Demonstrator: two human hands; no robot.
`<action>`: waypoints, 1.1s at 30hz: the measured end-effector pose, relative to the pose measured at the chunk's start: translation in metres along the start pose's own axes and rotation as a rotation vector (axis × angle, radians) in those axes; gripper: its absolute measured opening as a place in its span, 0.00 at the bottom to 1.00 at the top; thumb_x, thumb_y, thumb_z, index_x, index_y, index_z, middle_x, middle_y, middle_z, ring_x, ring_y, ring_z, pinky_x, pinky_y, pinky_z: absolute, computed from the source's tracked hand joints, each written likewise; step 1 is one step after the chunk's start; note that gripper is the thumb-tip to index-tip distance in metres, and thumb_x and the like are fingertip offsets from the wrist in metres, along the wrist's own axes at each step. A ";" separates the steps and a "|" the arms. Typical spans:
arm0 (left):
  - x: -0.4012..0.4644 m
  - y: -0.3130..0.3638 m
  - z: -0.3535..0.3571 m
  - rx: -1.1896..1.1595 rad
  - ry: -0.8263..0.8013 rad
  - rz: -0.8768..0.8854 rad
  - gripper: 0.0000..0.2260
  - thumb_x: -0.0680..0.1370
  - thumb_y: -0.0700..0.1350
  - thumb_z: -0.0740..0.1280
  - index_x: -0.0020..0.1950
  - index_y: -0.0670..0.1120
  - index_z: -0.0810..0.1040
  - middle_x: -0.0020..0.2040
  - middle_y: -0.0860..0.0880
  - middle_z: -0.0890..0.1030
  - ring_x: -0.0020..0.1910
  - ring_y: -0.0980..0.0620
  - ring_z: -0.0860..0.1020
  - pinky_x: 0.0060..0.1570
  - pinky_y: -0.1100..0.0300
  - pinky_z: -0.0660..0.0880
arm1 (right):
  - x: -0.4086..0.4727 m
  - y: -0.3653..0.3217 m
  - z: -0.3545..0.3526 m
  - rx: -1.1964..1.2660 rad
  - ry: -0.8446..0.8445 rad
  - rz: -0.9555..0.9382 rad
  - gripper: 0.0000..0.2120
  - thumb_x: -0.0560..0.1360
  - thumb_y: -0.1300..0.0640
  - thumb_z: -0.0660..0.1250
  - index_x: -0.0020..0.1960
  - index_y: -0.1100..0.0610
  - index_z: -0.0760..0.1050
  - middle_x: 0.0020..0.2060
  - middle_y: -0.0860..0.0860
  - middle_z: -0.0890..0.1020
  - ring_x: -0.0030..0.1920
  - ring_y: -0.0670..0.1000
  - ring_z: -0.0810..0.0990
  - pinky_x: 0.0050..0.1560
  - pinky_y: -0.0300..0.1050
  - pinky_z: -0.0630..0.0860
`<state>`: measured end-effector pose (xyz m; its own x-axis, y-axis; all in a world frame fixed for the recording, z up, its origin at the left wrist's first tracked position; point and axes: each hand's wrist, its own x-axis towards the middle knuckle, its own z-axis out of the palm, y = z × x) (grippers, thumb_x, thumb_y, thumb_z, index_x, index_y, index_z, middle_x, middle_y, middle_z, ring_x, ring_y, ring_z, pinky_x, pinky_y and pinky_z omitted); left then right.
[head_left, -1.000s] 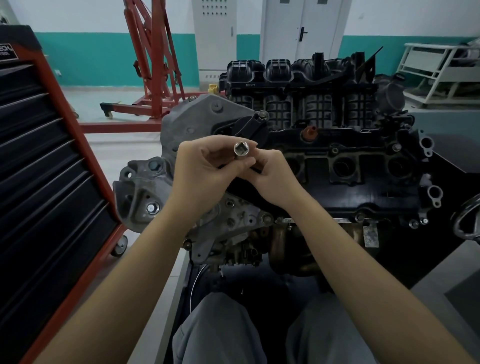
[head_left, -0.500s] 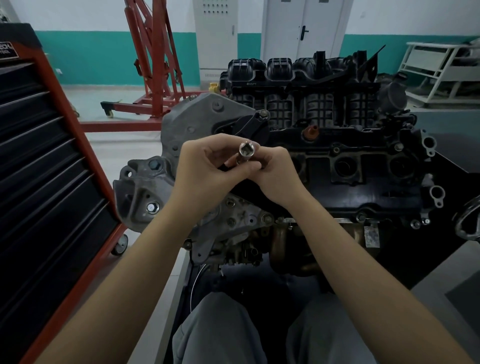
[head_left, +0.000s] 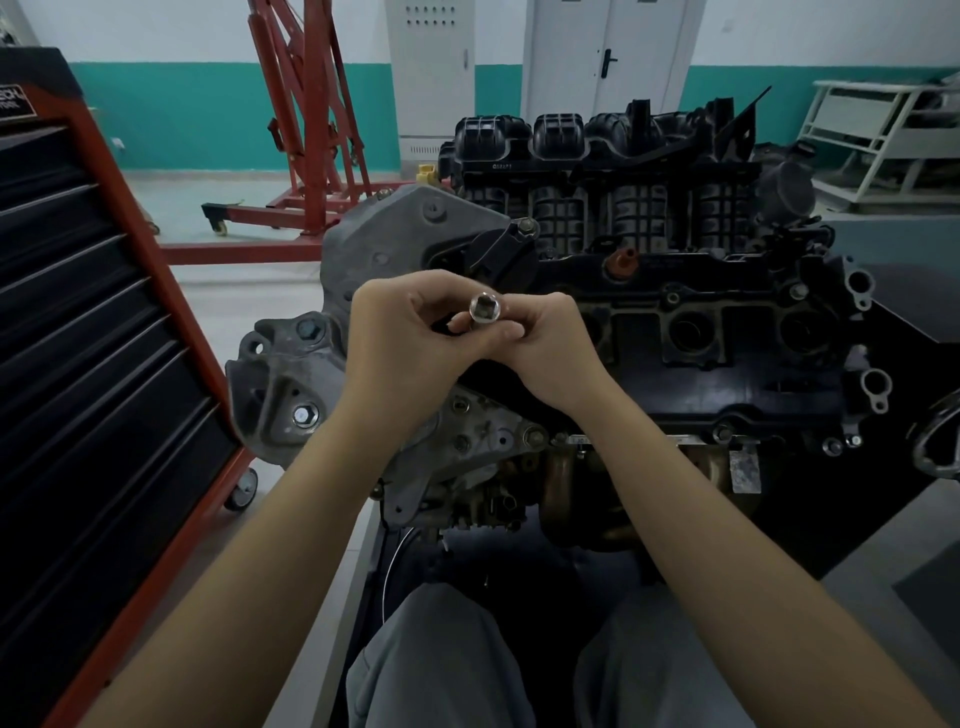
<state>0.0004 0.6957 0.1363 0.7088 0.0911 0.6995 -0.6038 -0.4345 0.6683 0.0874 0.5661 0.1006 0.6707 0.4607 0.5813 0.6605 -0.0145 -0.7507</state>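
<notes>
**Chrome socket held in both hands above the engine's near edge**

At the far left stands a tall black tool cabinet with a red frame (head_left: 93, 364). Its drawers are all pushed in, so their contents are hidden. Its castered lower corner sits near the grey cast bracket at the engine's left end, with only a narrow strip of pale floor (head_left: 249, 291) between them. Behind that gap is a red steel engine hoist (head_left: 306, 130), well apart from the hands, with open floor around its legs.

The left hand (head_left: 400, 353) is raised over the left part of the dark, partly stripped engine (head_left: 675, 322). Its fingers are curled and its thumb pinches the short chrome steel socket (head_left: 485, 310) from the left. The socket sits between the two hands, above the engine's near edge and clear of the metal, with its square opening turned toward the camera. The right hand (head_left: 545, 353) grips it from the right, its fingers curled beneath. Both forearms reach in from below, over knees in grey trousers.

To the right of the hands, the engine top shows round open wells whose insides are too dark to read. At the far right, beyond the engine, a white metal rack (head_left: 878, 135) stands against the wall.
</notes>
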 end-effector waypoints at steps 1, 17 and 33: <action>0.001 -0.001 0.000 0.009 0.023 0.003 0.09 0.66 0.36 0.78 0.45 0.42 0.84 0.41 0.51 0.84 0.40 0.58 0.83 0.44 0.65 0.79 | 0.000 0.000 -0.001 -0.005 -0.010 -0.009 0.07 0.73 0.65 0.71 0.51 0.61 0.82 0.45 0.54 0.85 0.49 0.50 0.84 0.52 0.51 0.80; 0.000 -0.005 -0.005 -0.184 -0.031 -0.018 0.12 0.72 0.28 0.71 0.51 0.40 0.82 0.46 0.45 0.84 0.48 0.50 0.84 0.52 0.57 0.79 | 0.001 -0.002 0.000 -0.031 -0.051 -0.016 0.11 0.74 0.67 0.70 0.56 0.61 0.80 0.49 0.53 0.84 0.52 0.50 0.83 0.58 0.51 0.78; -0.002 -0.006 -0.003 -0.089 -0.025 0.001 0.13 0.68 0.32 0.76 0.51 0.40 0.82 0.45 0.46 0.84 0.46 0.52 0.84 0.49 0.59 0.80 | 0.001 0.001 0.001 -0.025 -0.012 0.002 0.09 0.73 0.65 0.71 0.50 0.54 0.81 0.44 0.51 0.85 0.49 0.49 0.84 0.54 0.51 0.80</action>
<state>0.0012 0.7008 0.1315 0.7165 0.0676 0.6943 -0.6338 -0.3528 0.6884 0.0885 0.5671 0.1001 0.6676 0.4717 0.5760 0.6678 -0.0375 -0.7434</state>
